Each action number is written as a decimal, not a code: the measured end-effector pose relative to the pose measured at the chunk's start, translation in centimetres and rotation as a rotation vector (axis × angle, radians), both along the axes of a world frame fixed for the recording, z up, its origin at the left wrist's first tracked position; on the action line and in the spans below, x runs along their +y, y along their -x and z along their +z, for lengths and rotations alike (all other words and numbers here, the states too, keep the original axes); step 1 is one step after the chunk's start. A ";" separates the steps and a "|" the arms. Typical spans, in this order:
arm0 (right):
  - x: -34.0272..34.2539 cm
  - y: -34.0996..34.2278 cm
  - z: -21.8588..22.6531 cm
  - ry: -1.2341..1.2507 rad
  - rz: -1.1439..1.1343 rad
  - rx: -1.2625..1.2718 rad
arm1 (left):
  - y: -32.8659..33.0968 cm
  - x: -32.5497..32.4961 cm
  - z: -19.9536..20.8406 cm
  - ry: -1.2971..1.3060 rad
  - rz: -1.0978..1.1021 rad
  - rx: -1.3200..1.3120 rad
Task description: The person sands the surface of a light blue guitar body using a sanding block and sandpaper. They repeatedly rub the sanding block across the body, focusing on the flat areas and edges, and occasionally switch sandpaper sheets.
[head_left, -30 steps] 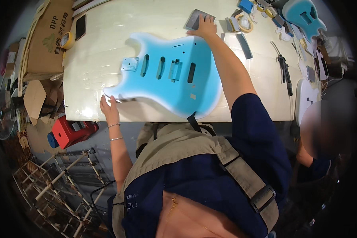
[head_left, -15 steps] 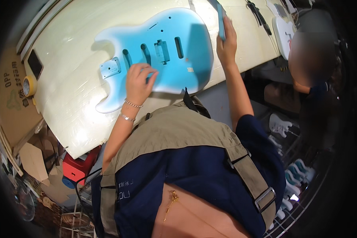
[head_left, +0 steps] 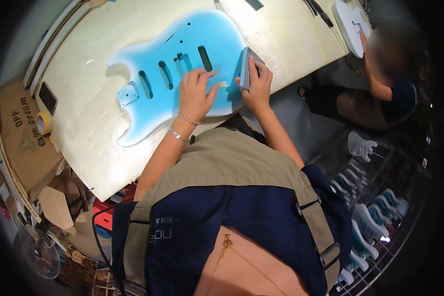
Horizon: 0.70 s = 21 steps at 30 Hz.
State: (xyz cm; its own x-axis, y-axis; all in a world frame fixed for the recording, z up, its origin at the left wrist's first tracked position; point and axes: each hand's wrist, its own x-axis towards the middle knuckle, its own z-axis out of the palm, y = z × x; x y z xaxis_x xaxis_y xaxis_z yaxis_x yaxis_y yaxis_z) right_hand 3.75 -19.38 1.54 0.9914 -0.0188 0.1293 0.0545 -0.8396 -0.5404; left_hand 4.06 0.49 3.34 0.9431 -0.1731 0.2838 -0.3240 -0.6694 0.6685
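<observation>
A light-blue electric guitar body (head_left: 148,98) with white edges lies flat on the cream-coloured table (head_left: 91,163), its pocket and routed slots facing up. Over its lower middle is my left hand (head_left: 196,93), fingers apart and holding nothing; whether the fingertips touch the surface I cannot tell. A small pale tape piece (head_left: 223,84) sits on the body just right of that hand. At the body's right end my right hand (head_left: 257,89) grips a flat grey sanding block (head_left: 244,69), tilted up on edge, fingers over its far face. The block's underside is hidden.
A phone (head_left: 48,97) and a yellow tape roll (head_left: 44,123) lie at the table's left edge. To the right, a co-worker (head_left: 394,93) handles a white guitar body (head_left: 349,29). Racked guitar bodies (head_left: 370,224) stand at lower right; a cardboard box (head_left: 27,143) is at left.
My right hand has brought the block in from the far right to the body's right end. My left hand has shifted right along the body. The co-worker's hand now shows on the white body.
</observation>
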 end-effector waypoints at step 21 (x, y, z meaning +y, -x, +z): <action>21.2 -12.8 -1.5 0.338 0.570 -0.239 | 9.2 16.4 -2.7 -0.427 0.730 0.118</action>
State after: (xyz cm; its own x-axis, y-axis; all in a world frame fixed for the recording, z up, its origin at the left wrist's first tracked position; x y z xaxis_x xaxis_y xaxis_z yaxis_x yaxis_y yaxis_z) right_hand 16.55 1.86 0.06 0.7786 0.5747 0.2520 0.6206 -0.7646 -0.1737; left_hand -5.14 16.91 0.65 0.8794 0.4194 0.2252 0.3422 -0.8859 0.3132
